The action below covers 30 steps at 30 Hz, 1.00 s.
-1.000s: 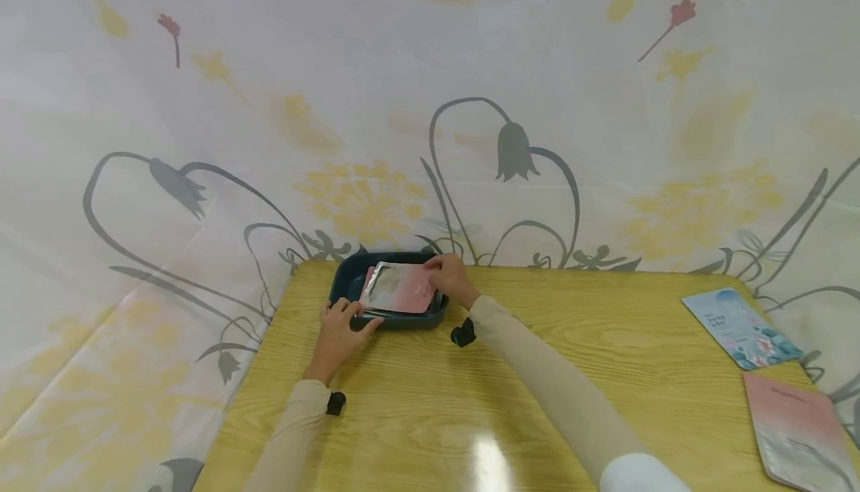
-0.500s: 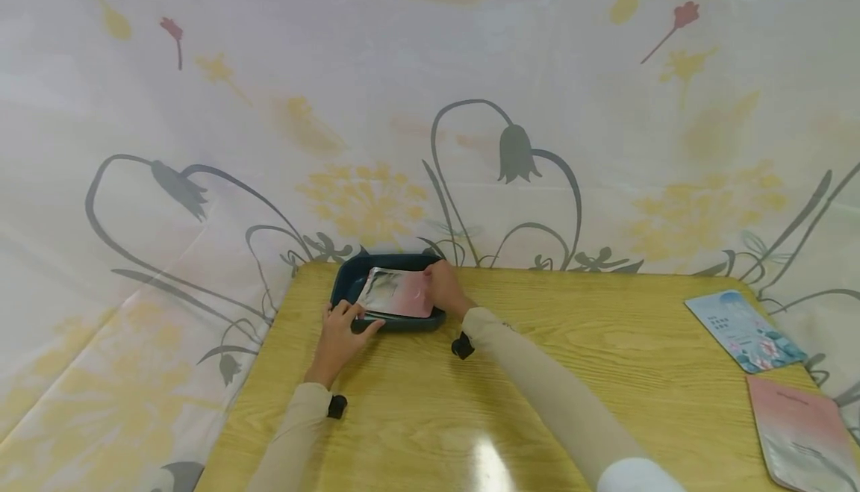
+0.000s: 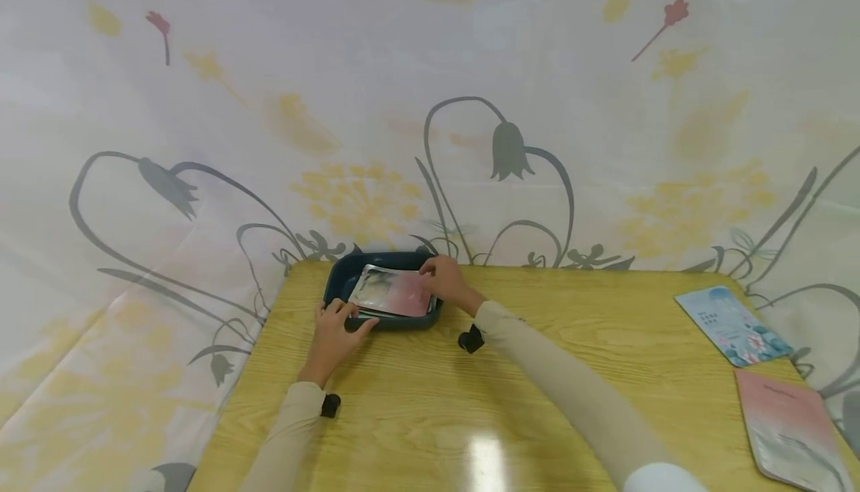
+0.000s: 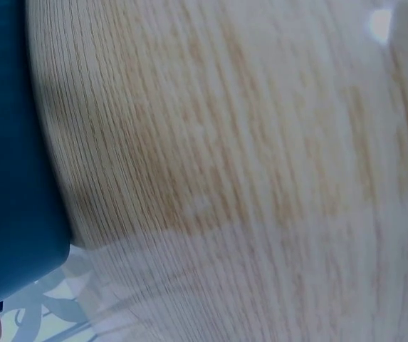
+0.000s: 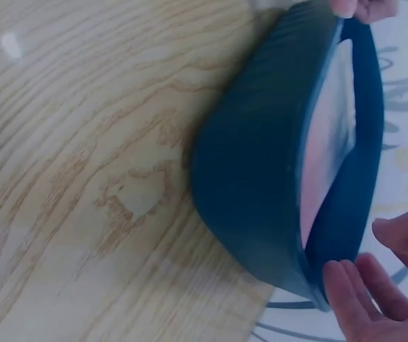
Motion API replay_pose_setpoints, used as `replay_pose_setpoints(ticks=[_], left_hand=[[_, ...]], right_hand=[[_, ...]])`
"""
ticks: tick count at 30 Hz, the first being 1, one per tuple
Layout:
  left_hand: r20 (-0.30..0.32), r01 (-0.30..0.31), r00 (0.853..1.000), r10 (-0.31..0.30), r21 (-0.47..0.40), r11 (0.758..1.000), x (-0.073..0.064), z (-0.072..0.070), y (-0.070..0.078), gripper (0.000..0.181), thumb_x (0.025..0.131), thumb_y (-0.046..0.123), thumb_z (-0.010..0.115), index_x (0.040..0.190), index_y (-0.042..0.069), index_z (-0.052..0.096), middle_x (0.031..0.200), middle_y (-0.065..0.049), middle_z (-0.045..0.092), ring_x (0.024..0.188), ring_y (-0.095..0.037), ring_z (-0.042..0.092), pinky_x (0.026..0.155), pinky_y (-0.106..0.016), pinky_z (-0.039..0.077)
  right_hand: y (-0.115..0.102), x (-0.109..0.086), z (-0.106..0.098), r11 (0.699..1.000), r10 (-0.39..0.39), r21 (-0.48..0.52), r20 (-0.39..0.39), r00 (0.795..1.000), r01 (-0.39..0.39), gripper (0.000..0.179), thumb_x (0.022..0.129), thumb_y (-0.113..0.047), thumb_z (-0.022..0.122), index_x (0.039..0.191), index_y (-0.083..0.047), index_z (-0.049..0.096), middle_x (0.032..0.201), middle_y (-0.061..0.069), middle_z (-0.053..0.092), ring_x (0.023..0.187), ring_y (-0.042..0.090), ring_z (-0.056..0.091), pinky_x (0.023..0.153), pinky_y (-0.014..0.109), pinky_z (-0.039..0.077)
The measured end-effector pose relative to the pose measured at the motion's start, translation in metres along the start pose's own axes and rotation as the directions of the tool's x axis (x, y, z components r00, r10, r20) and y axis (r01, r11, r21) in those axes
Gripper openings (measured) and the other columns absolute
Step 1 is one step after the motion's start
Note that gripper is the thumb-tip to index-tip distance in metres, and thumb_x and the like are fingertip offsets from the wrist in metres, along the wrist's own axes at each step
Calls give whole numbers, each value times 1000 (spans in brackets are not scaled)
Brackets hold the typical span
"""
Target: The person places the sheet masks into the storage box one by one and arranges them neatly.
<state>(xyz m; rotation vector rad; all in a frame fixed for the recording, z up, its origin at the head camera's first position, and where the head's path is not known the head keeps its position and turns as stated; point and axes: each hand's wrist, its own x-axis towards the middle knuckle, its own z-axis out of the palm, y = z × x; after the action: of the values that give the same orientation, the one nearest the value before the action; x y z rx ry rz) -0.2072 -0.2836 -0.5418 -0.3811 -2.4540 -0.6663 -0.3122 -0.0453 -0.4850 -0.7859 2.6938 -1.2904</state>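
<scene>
A dark blue plastic basin [image 3: 396,323] stands at the table's back left. Inside lies a flat pink-and-silver foil packet [image 3: 390,290], like a sheet mask packet, on top of others whose edges barely show. My left hand [image 3: 334,334] grips the basin's front left corner, its fingers over the rim. My right hand [image 3: 449,283] is at the basin's right end. In the right wrist view, that hand's fingers [image 5: 346,292] touch the rim, the thumb stands apart from them, and nothing is held. The left wrist view shows mostly the basin's side [image 4: 11,157].
On the wooden table [image 3: 537,372], a light blue flowered packet [image 3: 732,326] lies at the right edge. Nearer to me lies another pink-and-silver packet [image 3: 793,428]. A patterned curtain [image 3: 376,104] hangs right behind the table.
The packet, earlier held at its right end by my right hand, now lies lower in the basin. The right hand's fingers have let it go. My left hand has stayed on the rim.
</scene>
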Motion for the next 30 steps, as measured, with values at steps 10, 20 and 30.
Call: replay_pose_setpoints(ticks=[10,20,30], left_hand=[[-2,-7,1000,7,-2,1000,0,1,0,38,68,20,86,77,8,51,78,-7,45,73,-26,48,93,-67,25],[-24,-9,1000,9,-23,1000,-1,0,3,38,69,19,86,75,9,49,76,-2,38,65,-20,37,88,-63,26],[-40,-29,999,28,-21,999,-1,1,3,40,67,16,86,75,10,48,76,-3,40,66,-24,44,90,-67,26]], right_hand=[[1,-23,-27,999,-12,41,91,996,8,20,82,4,56,98,5,68,92,14,66,84,28,62,70,35,51],[15,-52,-47,987,29,156,124,992,-48,12,88,1,60,97,4,67,95,16,65,84,25,62,73,35,51],[30,-88,-72,970,86,216,134,987,-114,10,90,-3,61,98,-2,67,98,17,64,80,25,63,70,48,51]])
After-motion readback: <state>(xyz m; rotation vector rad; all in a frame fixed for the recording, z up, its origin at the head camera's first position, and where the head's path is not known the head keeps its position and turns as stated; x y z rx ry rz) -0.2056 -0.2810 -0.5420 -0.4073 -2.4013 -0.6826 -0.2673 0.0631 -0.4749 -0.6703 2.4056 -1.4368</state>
